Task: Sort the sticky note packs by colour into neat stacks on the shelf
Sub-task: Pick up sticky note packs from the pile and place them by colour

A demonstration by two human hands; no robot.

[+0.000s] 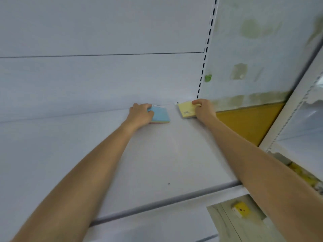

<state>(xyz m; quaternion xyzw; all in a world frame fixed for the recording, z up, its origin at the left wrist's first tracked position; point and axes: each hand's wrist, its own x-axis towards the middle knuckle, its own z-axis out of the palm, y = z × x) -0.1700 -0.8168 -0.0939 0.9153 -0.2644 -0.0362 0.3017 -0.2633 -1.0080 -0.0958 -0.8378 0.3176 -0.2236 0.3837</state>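
- Both bare arms reach deep across a white shelf [157, 163], right to where it meets the back panel.
- The left hand [139, 113] lies on the left edge of a blue-topped pack [161, 114] of sticky notes; its fingers curl over the far corner and the thumb rests on the blue face, so the grip is closed on that pack.
- This pack lies flat on the shelf, and thin bands of other colours, pinkish and yellowish, show along its near edge.
- The right hand [203, 109] has a yellow pack [186, 110], with the fingers folded over its far right corner and the palm covering its right side; that grip is pinching the yellow pack.
- The yellow pack also sits flat, in the shelf's back right corner, with a small dark printed mark on its top.
- The two packs are near each other but apart, with a strip of bare shelf between them.
- A slotted upright [206, 49] rises behind the yellow pack, beside a stained side panel [253, 49].
- Lower right, below the shelf's front lip, a small yellow item [241, 209] lies blurred; I cannot tell what it is.
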